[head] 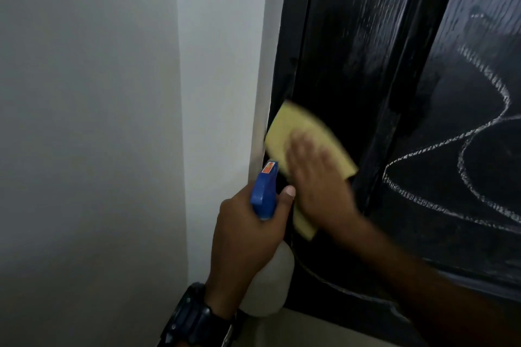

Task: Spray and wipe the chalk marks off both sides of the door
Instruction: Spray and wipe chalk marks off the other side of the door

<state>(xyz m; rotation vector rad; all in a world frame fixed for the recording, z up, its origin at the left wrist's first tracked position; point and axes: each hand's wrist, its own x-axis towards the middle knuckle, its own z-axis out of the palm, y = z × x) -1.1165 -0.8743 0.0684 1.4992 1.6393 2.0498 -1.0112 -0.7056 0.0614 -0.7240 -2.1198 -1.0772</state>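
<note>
Right hand: flat and open, fingers spread, pressing the cloth on the door. It is blurry.
Cloth: yellow, on the left strip of the door, right beside the frame.
Left hand: wrapped tight around the bottle, near the cloth, nozzle up.
Chalk: big white loops still on the dark panel to the right. One thin line curves low, near the bottle.
Risk, cloth: nothing pinches it, so it could slip down if the palm lifts.
Risk, chalk: dry rubbing may smear it. The panel may need more spray.
Risk, wall: the cloth could drag grey dust onto the white paint on the left.
</note>
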